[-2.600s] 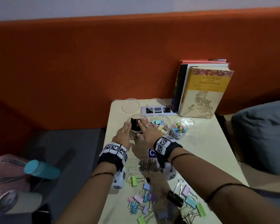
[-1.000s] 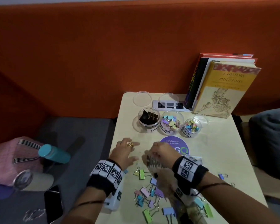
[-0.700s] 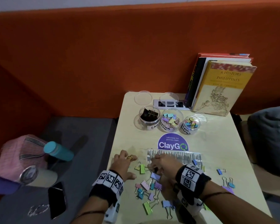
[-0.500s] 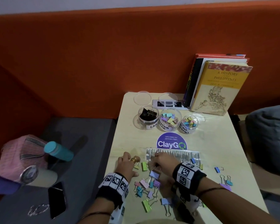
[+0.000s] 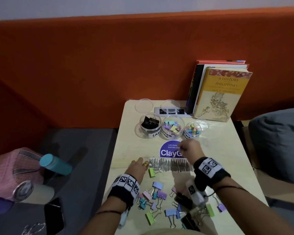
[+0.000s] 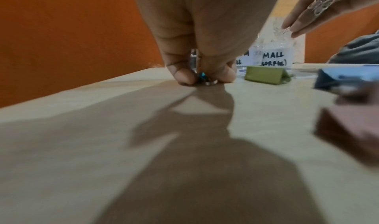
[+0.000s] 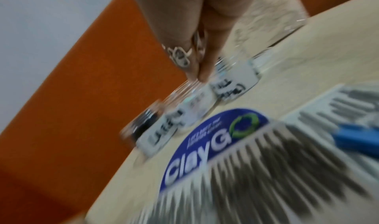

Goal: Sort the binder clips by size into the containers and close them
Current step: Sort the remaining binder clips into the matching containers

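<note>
Three open clear containers stand in a row at the back: large (image 5: 149, 124) with black clips, medium (image 5: 173, 127) and small (image 5: 192, 130) with coloured clips. Their lids (image 5: 143, 106) lie behind and beside them. Loose binder clips (image 5: 157, 195) are scattered at the near edge, and a green clip (image 5: 151, 172) lies apart. My left hand (image 5: 137, 167) rests on the table and pinches a small teal clip (image 6: 202, 78) against the surface. My right hand (image 5: 187, 148) hovers over the purple sticker with fingertips (image 7: 197, 75) pinched on something small; only a wire glint shows.
Books (image 5: 219, 92) lean on the orange wall behind a socket strip (image 5: 171, 111). A ClayGo sticker (image 5: 167, 152) and a striped label (image 5: 170, 165) lie mid-table. Left of the table edge (image 5: 115, 160) are a teal bottle (image 5: 55, 164), a pink bag and a phone (image 5: 53, 216). A grey cushion (image 5: 278, 141) sits right.
My right hand has lifted off the clip pile and moved forward over the sticker toward the containers. My left hand has stayed at the table's left, by the green clip.
</note>
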`<state>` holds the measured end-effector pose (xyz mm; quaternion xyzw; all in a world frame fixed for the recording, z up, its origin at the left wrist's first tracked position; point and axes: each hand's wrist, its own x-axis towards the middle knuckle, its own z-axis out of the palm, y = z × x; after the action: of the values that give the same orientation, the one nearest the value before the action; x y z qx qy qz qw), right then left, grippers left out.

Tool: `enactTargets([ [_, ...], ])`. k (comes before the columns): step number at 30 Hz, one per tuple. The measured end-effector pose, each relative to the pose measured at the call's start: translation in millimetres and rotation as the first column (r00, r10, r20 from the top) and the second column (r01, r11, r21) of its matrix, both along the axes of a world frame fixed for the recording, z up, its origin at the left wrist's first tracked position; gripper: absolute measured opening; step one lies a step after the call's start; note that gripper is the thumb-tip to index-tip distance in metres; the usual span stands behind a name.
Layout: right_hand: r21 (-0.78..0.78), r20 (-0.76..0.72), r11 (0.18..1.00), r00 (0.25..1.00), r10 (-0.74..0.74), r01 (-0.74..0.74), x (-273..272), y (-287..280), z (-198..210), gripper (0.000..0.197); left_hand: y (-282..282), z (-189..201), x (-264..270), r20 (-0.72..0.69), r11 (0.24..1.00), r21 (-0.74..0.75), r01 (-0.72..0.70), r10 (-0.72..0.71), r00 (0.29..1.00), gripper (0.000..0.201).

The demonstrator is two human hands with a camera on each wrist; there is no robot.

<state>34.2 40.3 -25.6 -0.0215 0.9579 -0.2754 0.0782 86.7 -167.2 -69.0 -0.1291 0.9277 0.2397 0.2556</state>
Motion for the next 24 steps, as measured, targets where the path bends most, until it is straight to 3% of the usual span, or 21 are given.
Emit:
enactTargets([
  [2, -0.157, -0.094, 0.953, 0.956, -0.277, 0.26, -15.0, 15.3, 8.5, 0.018, 0.3, 8.4, -8.9, -0.047, 0.996, 0.047, -0.078, 0.08, 0.996, 0.037],
  [4, -0.237, -0.085, 0.892, 0.906, -0.415, 0.386, -31.7, 30.0, 12.0, 0.022, 0.9, 9.8, -19.9, -0.056, 0.999, 0.039, -0.001, 0.004, 0.998, 0.034],
  [6, -0.236, -0.059, 0.893, 0.912, -0.406, 0.382, -45.5, 39.4, 11.7, 0.029, 4.7, 17.4, -33.6, -0.02, 0.998, 0.051, 0.023, -0.022, 1.0, 0.025],
  [10, -0.116, -0.102, 0.973, 0.972, -0.211, 0.199, -49.9, 53.2, 11.0, 0.037, 24.7, 25.7, -60.3, -0.099, 0.96, 0.272, -0.067, 0.097, 0.99, 0.016],
  [12, -0.103, -0.122, 0.979, 0.974, -0.189, 0.177, -39.5, 66.1, 7.6, 0.036, 46.4, 42.1, -73.0, -0.144, 0.935, 0.349, 0.065, -0.015, 0.989, 0.02],
  [15, -0.099, -0.022, 0.971, 0.975, -0.223, 0.22, -13.3, 88.4, -1.3, 0.029, 86.8, 54.6, -97.7, -0.173, 0.925, 0.311, 0.216, -0.169, 0.97, 0.029],
  [18, -0.048, 0.069, 0.97, 0.97, -0.233, 0.237, 13.5, 106.7, -10.7, 0.026, 130.0, 59.9, -124.2, -0.286, 0.901, 0.196, 0.387, -0.325, 0.901, 0.033],
  [20, -0.035, 0.105, 0.972, 0.968, -0.229, 0.234, 27.3, 115.6, -16.3, 0.03, 152.8, 58.3, -139.2, -0.33, 0.849, 0.043, 0.527, -0.486, 0.809, 0.029],
  [24, -0.019, 0.185, 0.977, 0.961, -0.203, 0.21, 47.6, 126.0, -18.3, 0.034, 176.3, 51.0, -154.5, -0.305, 0.829, -0.118, 0.547, -0.554, 0.774, 0.028],
])
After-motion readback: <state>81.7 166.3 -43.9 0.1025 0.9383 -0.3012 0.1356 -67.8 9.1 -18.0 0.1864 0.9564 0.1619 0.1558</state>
